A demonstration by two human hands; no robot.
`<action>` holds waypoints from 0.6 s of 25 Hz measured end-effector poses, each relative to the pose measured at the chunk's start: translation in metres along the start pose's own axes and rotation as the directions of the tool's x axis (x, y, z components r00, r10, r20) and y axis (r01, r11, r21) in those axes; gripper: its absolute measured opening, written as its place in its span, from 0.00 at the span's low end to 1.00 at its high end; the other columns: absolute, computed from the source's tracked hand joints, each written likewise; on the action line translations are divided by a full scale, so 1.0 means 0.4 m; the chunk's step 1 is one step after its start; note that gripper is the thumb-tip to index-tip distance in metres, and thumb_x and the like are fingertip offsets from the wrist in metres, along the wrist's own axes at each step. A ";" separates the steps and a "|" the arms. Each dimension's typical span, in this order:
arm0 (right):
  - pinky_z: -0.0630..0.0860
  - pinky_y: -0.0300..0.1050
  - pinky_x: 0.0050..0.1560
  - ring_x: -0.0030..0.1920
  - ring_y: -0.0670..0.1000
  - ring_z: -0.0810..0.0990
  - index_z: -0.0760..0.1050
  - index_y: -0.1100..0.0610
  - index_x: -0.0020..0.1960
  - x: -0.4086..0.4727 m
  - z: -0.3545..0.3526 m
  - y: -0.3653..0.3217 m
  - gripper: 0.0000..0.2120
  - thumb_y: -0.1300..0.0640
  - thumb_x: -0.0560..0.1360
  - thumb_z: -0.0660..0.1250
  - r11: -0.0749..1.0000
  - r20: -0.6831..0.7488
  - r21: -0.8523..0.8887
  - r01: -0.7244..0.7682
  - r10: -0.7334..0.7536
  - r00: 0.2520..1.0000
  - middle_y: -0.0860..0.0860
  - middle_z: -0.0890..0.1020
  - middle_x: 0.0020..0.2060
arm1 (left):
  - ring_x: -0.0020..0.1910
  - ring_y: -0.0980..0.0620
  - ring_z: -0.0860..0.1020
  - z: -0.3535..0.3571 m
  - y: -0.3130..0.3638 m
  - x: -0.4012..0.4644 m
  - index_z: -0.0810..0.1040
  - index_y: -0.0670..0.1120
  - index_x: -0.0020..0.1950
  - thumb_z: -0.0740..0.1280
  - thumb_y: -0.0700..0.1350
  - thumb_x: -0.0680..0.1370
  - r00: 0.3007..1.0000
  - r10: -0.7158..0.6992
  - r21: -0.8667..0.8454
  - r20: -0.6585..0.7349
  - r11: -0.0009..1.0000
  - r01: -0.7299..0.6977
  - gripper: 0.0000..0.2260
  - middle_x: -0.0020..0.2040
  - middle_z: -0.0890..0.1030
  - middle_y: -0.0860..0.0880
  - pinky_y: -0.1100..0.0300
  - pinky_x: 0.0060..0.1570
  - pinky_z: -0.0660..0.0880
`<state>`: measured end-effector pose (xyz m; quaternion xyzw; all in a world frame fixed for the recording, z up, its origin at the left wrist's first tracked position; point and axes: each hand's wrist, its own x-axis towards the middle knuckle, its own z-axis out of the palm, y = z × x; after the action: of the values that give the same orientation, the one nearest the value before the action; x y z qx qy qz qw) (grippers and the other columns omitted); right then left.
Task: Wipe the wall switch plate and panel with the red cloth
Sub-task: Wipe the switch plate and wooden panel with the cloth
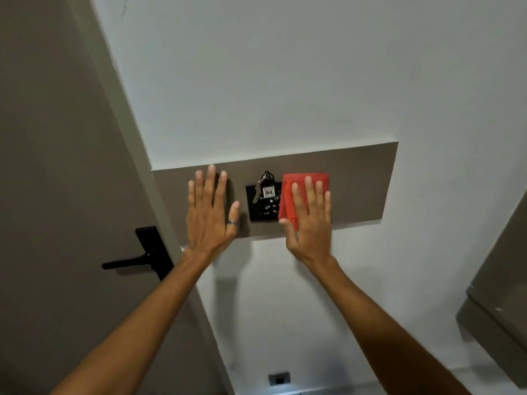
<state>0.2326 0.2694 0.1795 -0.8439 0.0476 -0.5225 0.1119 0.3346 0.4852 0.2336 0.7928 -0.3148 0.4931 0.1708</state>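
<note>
A taupe panel (362,181) runs across the white wall. At its middle sits a black switch plate (263,208) with a key and a numbered tag (267,189) hanging from it. A folded red cloth (296,186) lies flat on the panel just right of the plate, overlapping the plate's right edge. My right hand (310,220) presses on the cloth, fingers spread and thumb at its lower left corner. Left of the plate, my left hand (209,215) rests flat on the panel with fingers apart, holding nothing. A ring is on its thumb.
A grey-brown door (57,166) with a black lever handle (134,262) stands at the left. A grey cabinet (504,280) juts in at the right edge. Low on the wall is a small outlet (279,379).
</note>
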 end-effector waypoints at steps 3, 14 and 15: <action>0.47 0.63 0.86 0.87 0.57 0.48 0.58 0.49 0.85 0.057 0.011 0.038 0.27 0.44 0.88 0.50 0.993 -0.117 -0.086 0.085 -0.095 0.989 0.58 0.60 0.84 | 0.85 0.47 0.38 0.047 -0.006 0.027 0.54 0.43 0.85 0.57 0.52 0.86 1.000 0.017 0.049 -0.011 0.999 -0.016 0.30 0.85 0.53 0.39 0.46 0.85 0.39; 0.54 0.60 0.85 0.84 0.58 0.61 0.72 0.49 0.76 0.077 0.104 0.034 0.23 0.45 0.87 0.50 0.992 -0.397 -0.110 0.065 -0.104 0.912 0.55 0.73 0.76 | 0.86 0.45 0.41 0.134 -0.035 0.029 0.50 0.45 0.86 0.55 0.54 0.86 0.973 0.095 0.152 -0.208 0.986 -0.064 0.30 0.87 0.42 0.48 0.43 0.84 0.41; 0.54 0.61 0.85 0.83 0.59 0.62 0.72 0.49 0.77 0.076 0.110 0.017 0.24 0.44 0.87 0.49 0.995 -0.411 -0.098 0.028 -0.066 0.909 0.55 0.73 0.76 | 0.86 0.45 0.41 0.134 -0.035 0.026 0.51 0.45 0.86 0.55 0.54 0.86 0.973 0.096 0.155 -0.212 0.986 -0.064 0.30 0.87 0.42 0.48 0.43 0.84 0.41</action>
<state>0.2857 0.2629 0.1855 -0.7192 0.0734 -0.6892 0.0486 0.3834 0.4608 0.2190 0.7308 -0.2887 0.6057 0.1254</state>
